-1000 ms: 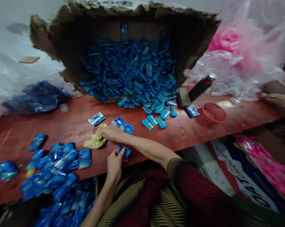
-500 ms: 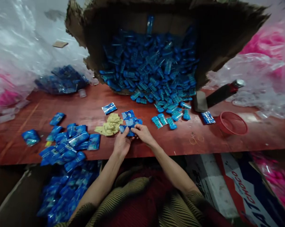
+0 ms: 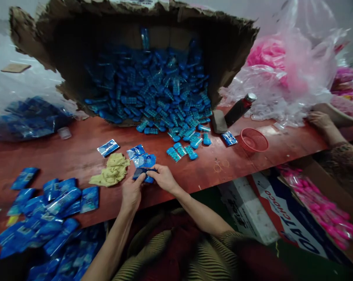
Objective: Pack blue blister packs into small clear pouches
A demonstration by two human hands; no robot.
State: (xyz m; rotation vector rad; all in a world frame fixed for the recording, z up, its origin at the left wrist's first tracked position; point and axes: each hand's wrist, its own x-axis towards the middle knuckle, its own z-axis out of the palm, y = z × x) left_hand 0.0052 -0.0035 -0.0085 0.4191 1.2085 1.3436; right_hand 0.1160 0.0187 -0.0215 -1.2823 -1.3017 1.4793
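My left hand point(image 3: 131, 192) and my right hand point(image 3: 163, 178) meet at the front edge of the red table point(image 3: 85, 154), both pinched on one small blue packet point(image 3: 143, 174). More flat blue packets point(image 3: 141, 156) lie just beyond my fingers. A crumpled yellow cloth point(image 3: 111, 174) sits to the left of my hands. Behind them, a torn cardboard box point(image 3: 223, 43) lies on its side, spilling a heap of blue blister pieces point(image 3: 153, 93) onto the table.
A pile of filled blue packets point(image 3: 56, 203) covers the table's left end and spills below. A small red basket point(image 3: 254, 140), a dark bottle point(image 3: 237, 110) and clear bags with pink items point(image 3: 275, 70) stand right. Another person's hand point(image 3: 321, 119) rests far right. Rubber bands point(image 3: 220, 166) lie nearby.
A second ago my right hand reached over by the cloth while my left held a packet at the table edge. Now both hands grip one packet together. The camera view swung about.
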